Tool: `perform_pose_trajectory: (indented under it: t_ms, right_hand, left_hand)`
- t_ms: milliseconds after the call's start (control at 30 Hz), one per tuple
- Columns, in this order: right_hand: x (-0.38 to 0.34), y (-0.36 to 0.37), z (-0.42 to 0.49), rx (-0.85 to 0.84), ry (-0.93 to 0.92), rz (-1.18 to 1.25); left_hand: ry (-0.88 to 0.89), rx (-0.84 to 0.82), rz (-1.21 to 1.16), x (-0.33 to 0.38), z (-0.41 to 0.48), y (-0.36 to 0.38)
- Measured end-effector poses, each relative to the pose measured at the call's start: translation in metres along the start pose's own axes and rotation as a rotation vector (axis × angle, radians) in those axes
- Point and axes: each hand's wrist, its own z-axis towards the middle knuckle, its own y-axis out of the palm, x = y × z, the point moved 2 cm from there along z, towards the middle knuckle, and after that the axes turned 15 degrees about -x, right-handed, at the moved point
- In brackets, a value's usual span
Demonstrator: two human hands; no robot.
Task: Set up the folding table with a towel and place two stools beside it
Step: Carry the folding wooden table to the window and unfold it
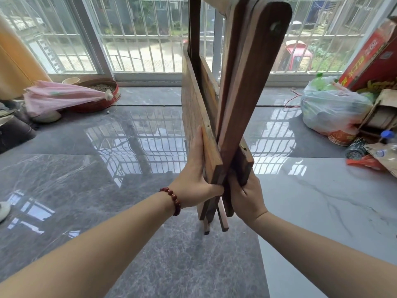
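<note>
A glossy grey marble floor [107,168] runs to barred windows [139,39] at the far side. One folded wooden desk [247,82] is held upright in the middle, off the floor. Two bare arms reach forward. The left hand [194,181], wearing one red bead bracelet [174,198], lays its fingers up the board's left face with the thumb hooked under its edge. The right hand [245,194] grips the lower right corner. One full plastic bag [328,108] sits far right.

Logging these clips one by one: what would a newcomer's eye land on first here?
The folded wooden table stands out first, held upright at centre frame and gripped near its lower end by the left hand and right hand. Behind it, the barred window is mirrored in the glossy grey floor. A bulging plastic bag sits at far right.
</note>
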Motion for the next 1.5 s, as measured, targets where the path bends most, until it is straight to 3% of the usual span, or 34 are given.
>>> perform_pose_trajectory:
  t_ms: [367, 667, 767, 900, 1500]
  right_hand:
    - [0.001, 0.001, 0.025, 0.025, 0.031, -0.036]
    - [0.010, 0.003, 0.024, -0.133, 0.083, -0.195]
    - [0.013, 0.003, 0.019, -0.181, 0.152, -0.222]
    - [0.013, 0.004, 0.020, -0.201, 0.187, -0.254]
    - [0.010, 0.031, 0.012, -0.163, 0.183, -0.103]
  left_hand:
    - [-0.025, 0.041, 0.017, -0.003, 0.019, -0.017]
    - [-0.062, 0.042, 0.049, -0.019, 0.015, -0.021]
    - [-0.139, 0.040, 0.180, -0.036, 0.012, -0.014]
    - [-0.209, 0.001, 0.137, -0.050, 0.010, -0.002]
    - [-0.272, -0.058, 0.137, -0.070, -0.002, -0.017]
